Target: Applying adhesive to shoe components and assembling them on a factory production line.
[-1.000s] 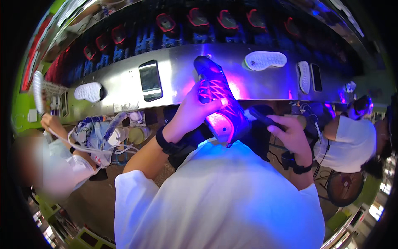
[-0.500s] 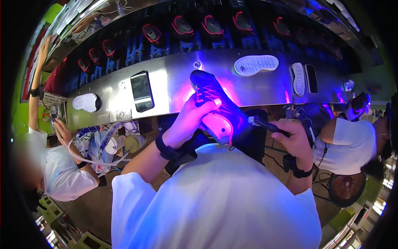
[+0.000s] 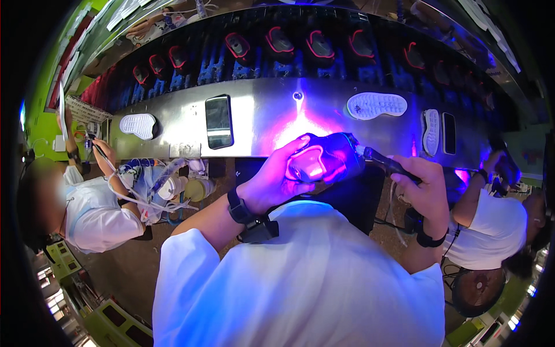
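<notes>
My left hand [image 3: 269, 184] grips a dark shoe upper [image 3: 342, 151] around its opening, over the table's near edge. Purple and pink light falls on the shoe, and its pale lining glows inside the opening. The thumb lies along the top; the shoe hides some of the fingers. On the right, my right hand [image 3: 426, 184] is wrapped round the black handle of a brush [image 3: 384, 160]. The brush's bristle end is at the shoe's right end and appears to touch it.
The metal table [image 3: 179, 136] bears white shoe soles [image 3: 377, 106], a phone [image 3: 218, 122] and a second dark phone [image 3: 449, 133]. Behind it runs a rack [image 3: 254, 69] of dark shoe uppers. Co-workers sit at left [image 3: 101, 222] and right [image 3: 477, 234].
My left hand has tilted and turned the shoe, so its toe no longer points away across the table. The brush has moved up along with the shoe's end. The whole view has shifted slightly.
</notes>
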Available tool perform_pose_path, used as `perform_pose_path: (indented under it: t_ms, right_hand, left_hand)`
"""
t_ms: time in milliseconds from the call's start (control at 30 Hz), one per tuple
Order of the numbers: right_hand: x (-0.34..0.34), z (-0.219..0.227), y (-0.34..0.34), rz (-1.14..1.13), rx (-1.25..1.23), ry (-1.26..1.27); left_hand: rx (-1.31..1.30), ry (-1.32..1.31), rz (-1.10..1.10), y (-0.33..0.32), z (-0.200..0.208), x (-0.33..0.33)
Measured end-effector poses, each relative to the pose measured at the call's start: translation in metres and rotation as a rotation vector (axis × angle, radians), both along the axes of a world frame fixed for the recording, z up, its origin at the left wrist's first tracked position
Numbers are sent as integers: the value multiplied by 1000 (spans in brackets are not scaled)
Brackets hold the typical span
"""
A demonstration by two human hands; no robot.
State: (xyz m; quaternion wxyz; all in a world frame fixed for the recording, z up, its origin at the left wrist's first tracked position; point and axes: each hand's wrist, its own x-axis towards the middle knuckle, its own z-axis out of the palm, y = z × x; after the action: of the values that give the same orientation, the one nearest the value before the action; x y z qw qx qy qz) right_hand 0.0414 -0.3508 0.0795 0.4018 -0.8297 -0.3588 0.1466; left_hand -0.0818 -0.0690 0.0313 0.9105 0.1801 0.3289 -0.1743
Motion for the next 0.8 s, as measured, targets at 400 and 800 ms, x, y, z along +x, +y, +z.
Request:
perform_pose_path:
  t_ms: [400,800]
  right_hand:
    - [-12,11,35,81,70,-48]
    - [-61,-74,27,43,336,-157]
  left_hand:
    - [-796,-49,-49,18,-39,-46]
    - [-910,-211,-170,12,-31,-57]
